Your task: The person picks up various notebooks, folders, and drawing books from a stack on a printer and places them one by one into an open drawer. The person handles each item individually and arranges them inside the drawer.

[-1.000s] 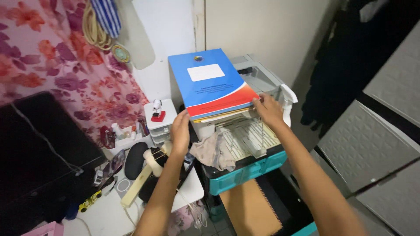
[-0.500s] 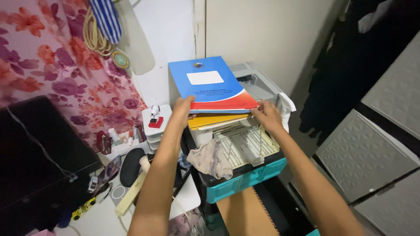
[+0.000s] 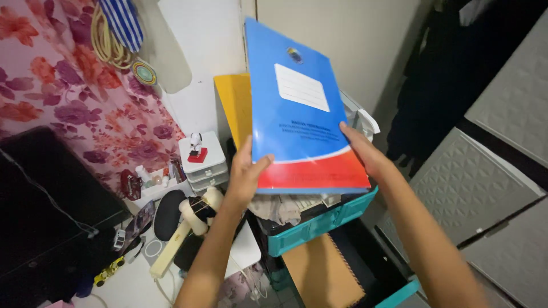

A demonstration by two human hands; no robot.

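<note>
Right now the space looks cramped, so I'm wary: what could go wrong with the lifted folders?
The blue folder is pinched only at its edges by the left hand and right hand, so the yellow folder behind could slide out. Swinging it left might knock the small figurine off the white drawer box.

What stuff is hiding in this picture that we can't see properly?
- Printer: head view, almost wholly covered by the raised blue folder.
- Yellow folder: only a strip shows behind the blue one.
- Left hand and right hand: fingers behind the folders are hidden.
- Cloth: upper part hidden under the folder's edge.
- Small items on the shelf: too small to identify.
</note>
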